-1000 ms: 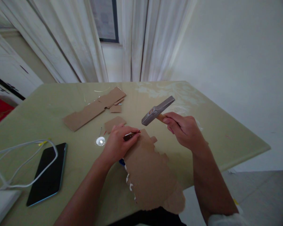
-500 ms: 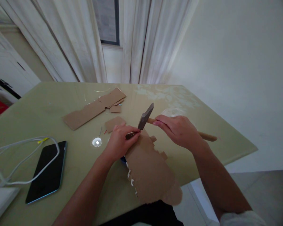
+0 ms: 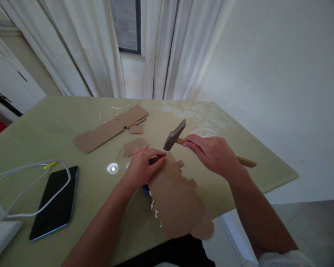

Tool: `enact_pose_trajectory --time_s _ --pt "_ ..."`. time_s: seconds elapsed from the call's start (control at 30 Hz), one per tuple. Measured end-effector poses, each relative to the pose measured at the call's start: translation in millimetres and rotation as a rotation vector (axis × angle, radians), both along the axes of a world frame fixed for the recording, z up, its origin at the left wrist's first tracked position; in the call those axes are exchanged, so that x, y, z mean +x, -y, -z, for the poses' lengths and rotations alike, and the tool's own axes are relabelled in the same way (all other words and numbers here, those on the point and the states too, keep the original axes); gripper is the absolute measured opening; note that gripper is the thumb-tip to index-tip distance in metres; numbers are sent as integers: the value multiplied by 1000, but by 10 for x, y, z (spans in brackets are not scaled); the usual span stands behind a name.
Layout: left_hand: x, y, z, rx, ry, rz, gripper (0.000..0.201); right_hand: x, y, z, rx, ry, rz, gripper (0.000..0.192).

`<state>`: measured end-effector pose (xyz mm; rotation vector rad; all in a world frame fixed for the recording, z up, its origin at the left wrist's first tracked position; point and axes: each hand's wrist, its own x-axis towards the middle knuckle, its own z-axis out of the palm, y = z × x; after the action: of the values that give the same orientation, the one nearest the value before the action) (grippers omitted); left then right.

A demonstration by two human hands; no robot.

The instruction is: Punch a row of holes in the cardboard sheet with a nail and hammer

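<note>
Over the near edge of the green table (image 3: 94, 193), a big piece of cardboard (image 3: 178, 202) lies with its low end sticking out past the edge. My right hand (image 3: 215, 155) is wrapped tight around the wooden handle of the hammer (image 3: 174, 136), and the handle's end pokes out behind my wrist. The hammer's head is up close to my left fingertips. My left hand (image 3: 141, 165) is at the far end of the cardboard, thumb and finger pinched around a small dark thing (image 3: 153, 160); I can't tell what it is. Something blue (image 3: 146, 188) peeks out under the cardboard. A black tablet (image 3: 51, 211) lies on my left, with a white cord (image 3: 69, 178) across it.
</note>
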<state>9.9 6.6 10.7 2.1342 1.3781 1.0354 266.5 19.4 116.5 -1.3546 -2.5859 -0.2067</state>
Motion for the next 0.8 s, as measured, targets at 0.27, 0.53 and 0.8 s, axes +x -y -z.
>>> enact_pose_trajectory --time_s 0.27,0.53,0.8 --pt "5 5 -33 13 -21 5 16 -23 24 35 -13 68 2 70" --pt "3 2 -27 0 -14 16 18 -17 30 52 3 100 15 70" --pt "-3 -9 -6 2 -6 9 15 -14 34 77 23 0 24 68"
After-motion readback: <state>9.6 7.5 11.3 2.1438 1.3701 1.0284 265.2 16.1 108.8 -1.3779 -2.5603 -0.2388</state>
